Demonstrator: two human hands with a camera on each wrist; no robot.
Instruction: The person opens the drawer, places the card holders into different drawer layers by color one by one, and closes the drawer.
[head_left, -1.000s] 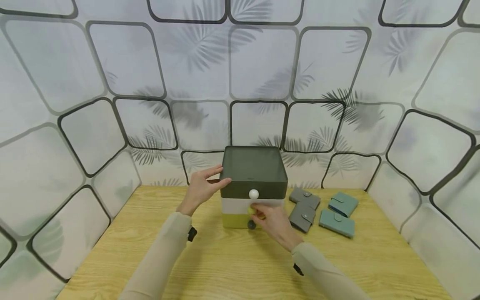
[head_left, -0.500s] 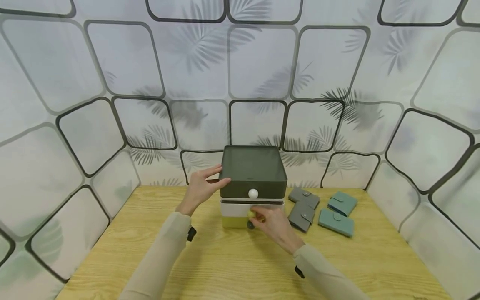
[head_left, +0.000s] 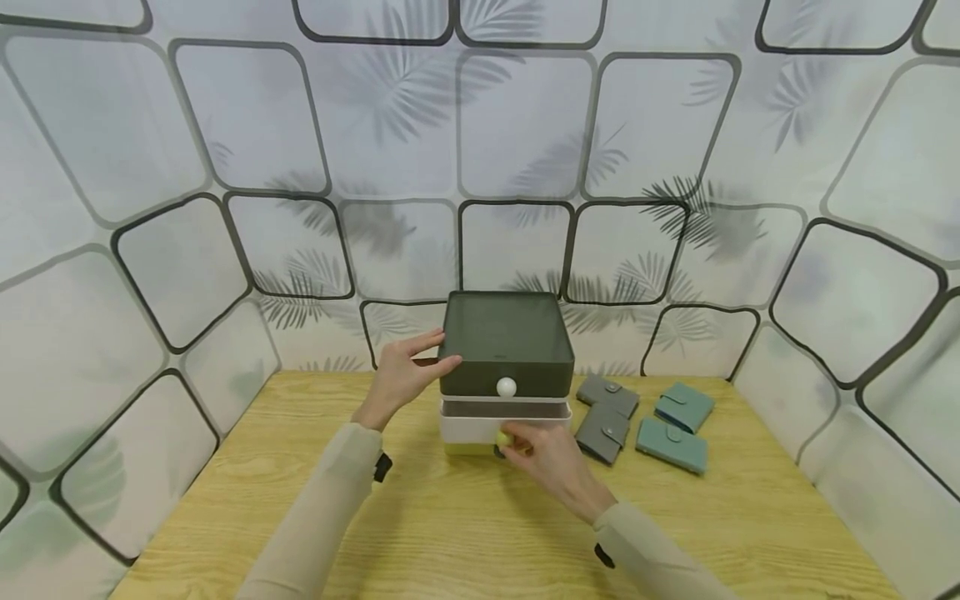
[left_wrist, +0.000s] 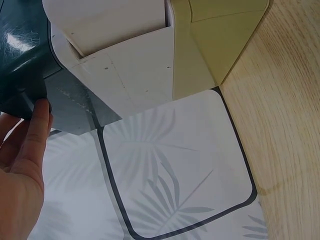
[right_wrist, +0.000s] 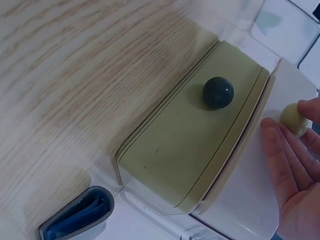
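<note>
A small three-tier drawer box stands on the table, with a dark green top tier (head_left: 506,329), a white middle drawer (head_left: 468,429) and an olive bottom drawer (right_wrist: 175,135). My right hand (head_left: 558,467) pinches the yellow-green round knob (right_wrist: 294,120) of the white drawer, which is slid partly out. A dark gap shows above its front; its contents are too shaded to tell. My left hand (head_left: 405,375) rests against the left edge of the top tier, thumb near the front corner and fingers fairly straight. The top tier bears a white knob (head_left: 506,387), the bottom one a dark knob (right_wrist: 218,92).
Right of the box lie two grey wallets (head_left: 604,429) and two teal wallets (head_left: 672,444). The wooden table (head_left: 442,533) meets a patterned backdrop (head_left: 405,250) behind the box and at both sides.
My right hand has pulled the white drawer outward toward me, and the gap above its front has widened. The left hand has stayed in place on the box.
</note>
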